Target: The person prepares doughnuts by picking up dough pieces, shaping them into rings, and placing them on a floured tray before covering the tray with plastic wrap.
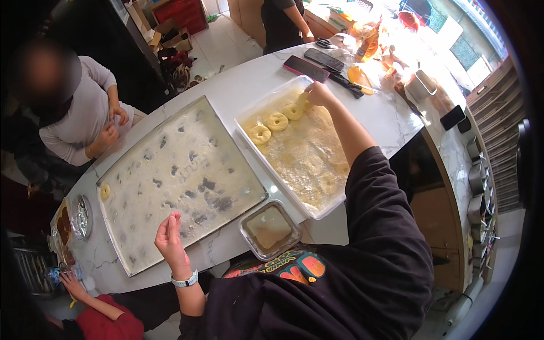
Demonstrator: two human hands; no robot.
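Observation:
Reaching to the far end of a clear plastic tub (242, 131), my right hand (321, 94) has its fingers closed on a pale yellow dough ring (304, 102), partly hidden by the fingers. Two more dough rings, one in the middle (277, 121) and one to its left (260, 135), lie in a row along the tub's far left side. My left hand (171, 233) is raised over the near edge of a large floured tray (164, 209). Its fingers are pressed together, and nothing shows in them. A single small dough ring (105, 191) sits at that tray's left edge.
Close to my body stands a square container (270, 226) of pale contents. Phones (306, 68) lie beyond the tub, with a metal tin (420, 86) at right. One person (79, 113) stands across the table; another's hand (72, 285) rests at lower left.

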